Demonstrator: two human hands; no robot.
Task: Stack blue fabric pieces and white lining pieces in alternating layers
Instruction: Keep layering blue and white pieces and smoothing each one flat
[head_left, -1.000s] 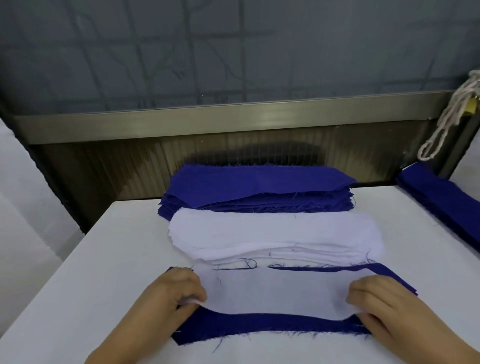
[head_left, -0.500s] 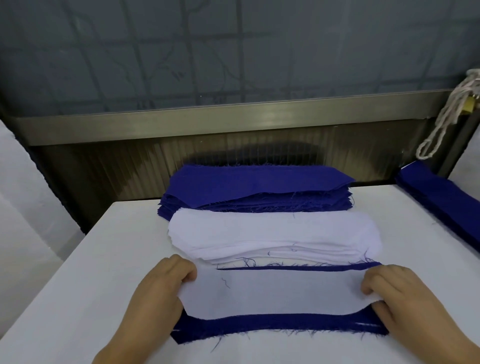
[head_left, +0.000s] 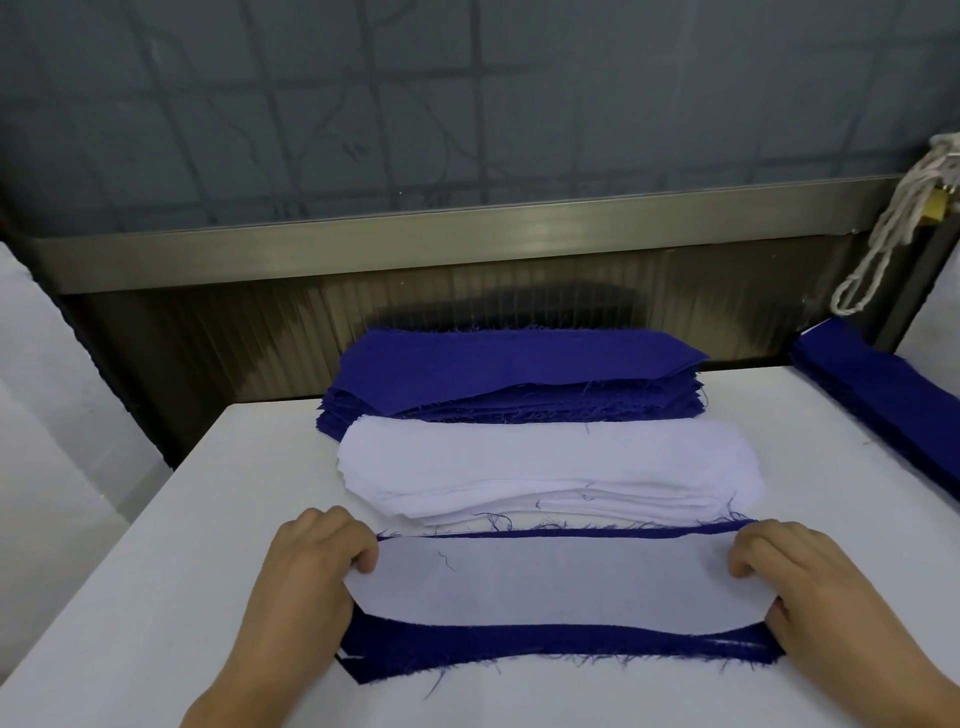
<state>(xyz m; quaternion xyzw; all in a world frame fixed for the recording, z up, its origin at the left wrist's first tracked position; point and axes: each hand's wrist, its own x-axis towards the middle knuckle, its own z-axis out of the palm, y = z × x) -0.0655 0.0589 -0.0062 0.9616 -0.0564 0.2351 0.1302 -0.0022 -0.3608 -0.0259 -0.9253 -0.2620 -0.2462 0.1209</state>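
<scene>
A: From the head view, where does the work sit?

B: At the near edge of the white table (head_left: 156, 519). A white lining piece (head_left: 561, 577) lies on top of a blue fabric piece (head_left: 545, 647), with blue showing along its near and far edges. Behind them is the stack of white lining pieces (head_left: 545, 467), and behind that the stack of blue fabric pieces (head_left: 509, 374).

A: And the hands?

B: The left hand (head_left: 311, 566) has its fingers curled onto the left end of the lining piece; the right hand (head_left: 800, 582) does the same at the right end. Whether the thumbs are pinching underneath, I cannot tell.

A: How will that lining handle?

B: I would judge it thin, limp and very light, so it will fold or drift if lifted by one end. The blue cloth looks slightly heavier, with frayed, thready edges that could snag. Taking both short ends at once, lightly stretched, seems the safest hold.

A: Anything else around?

B: More blue fabric (head_left: 883, 395) at the right table edge, and a white cord (head_left: 893, 228) hanging above it.
</scene>
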